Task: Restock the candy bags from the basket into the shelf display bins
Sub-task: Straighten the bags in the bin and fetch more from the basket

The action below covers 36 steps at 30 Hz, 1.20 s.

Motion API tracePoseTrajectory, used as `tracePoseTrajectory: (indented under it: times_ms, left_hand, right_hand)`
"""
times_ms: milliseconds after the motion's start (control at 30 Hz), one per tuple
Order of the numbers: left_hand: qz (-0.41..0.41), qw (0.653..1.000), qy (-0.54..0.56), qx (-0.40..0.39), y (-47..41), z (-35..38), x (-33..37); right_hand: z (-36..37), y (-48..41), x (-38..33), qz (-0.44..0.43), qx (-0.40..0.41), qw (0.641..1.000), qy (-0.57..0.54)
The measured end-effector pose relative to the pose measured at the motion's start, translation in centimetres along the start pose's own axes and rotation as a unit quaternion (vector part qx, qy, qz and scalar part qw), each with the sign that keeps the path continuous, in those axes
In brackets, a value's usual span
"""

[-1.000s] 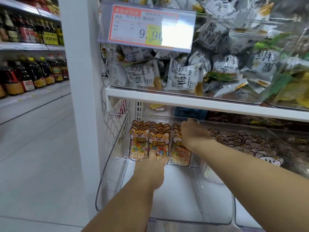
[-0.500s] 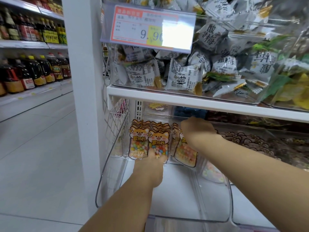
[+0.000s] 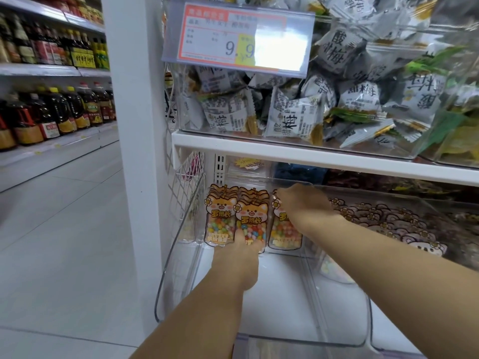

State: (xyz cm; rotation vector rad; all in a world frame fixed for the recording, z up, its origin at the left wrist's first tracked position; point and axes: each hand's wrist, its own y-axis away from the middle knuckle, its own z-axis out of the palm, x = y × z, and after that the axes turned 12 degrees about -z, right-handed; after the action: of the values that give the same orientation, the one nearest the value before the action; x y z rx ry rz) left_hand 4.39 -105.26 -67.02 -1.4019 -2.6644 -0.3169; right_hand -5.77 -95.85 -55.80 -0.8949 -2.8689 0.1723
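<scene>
Down on the lower level, three stacks of candy bags stand side by side at the back of the clear bin (image 3: 181,268): left stack (image 3: 220,221), middle stack (image 3: 252,216), right stack (image 3: 285,234). The left hand (image 3: 241,257) is inside the bin, in front of the middle stack and touching its foot. The right hand (image 3: 303,203) grips the top of the right stack. The neighbouring bin (image 3: 388,218) is just to the right and the wire rack (image 3: 186,177) just to the left. Overhead runs the shelf board (image 3: 311,154), with the upper bin (image 3: 293,120) on it and the price tag (image 3: 233,40) in front

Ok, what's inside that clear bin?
Three rows of candy bags stand at the back of the clear bin. The left hand touches the middle row; the right hand grips and covers the third row's top.
</scene>
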Motion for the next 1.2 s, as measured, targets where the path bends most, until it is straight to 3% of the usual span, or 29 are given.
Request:
tracePoseTrajectory:
  times_ms: [300, 467, 600, 667, 800, 1200]
  left_hand:
    - [-0.022, 0.998, 0.053, 0.029, -0.1, 0.0, 0.4]
    - [-0.032, 0.997, 0.066, 0.02, 0.1, -0.2, 0.6]
    - [-0.034, 0.997, 0.063, 0.014, 0.4, -0.2, 0.6]
    - [-0.034, 0.997, 0.064, 0.01, 0.4, -0.3, 0.6]
    - [-0.034, 0.997, 0.064, 0.003, 0.5, -0.4, 0.6]
    - [-0.037, 0.997, 0.063, 0.0, 0.4, -0.4, 0.7]
  right_hand:
    - [-1.8, 0.2, 2.0, 0.03, 0.167, 0.985, -0.01]
    - [-0.3, 1.1, 4.0, 0.125, 0.164, 0.978, 0.031]
    - [0.2, 1.7, 4.3, 0.15, 0.255, 0.95, -0.103]
    - [-0.3, 1.7, 4.0, 0.155, 0.256, 0.942, -0.151]
    - [-0.6, 1.1, 3.5, 0.138, 0.237, 0.954, -0.123]
    - [0.5, 1.0, 3.3, 0.126, 0.296, 0.932, -0.168]
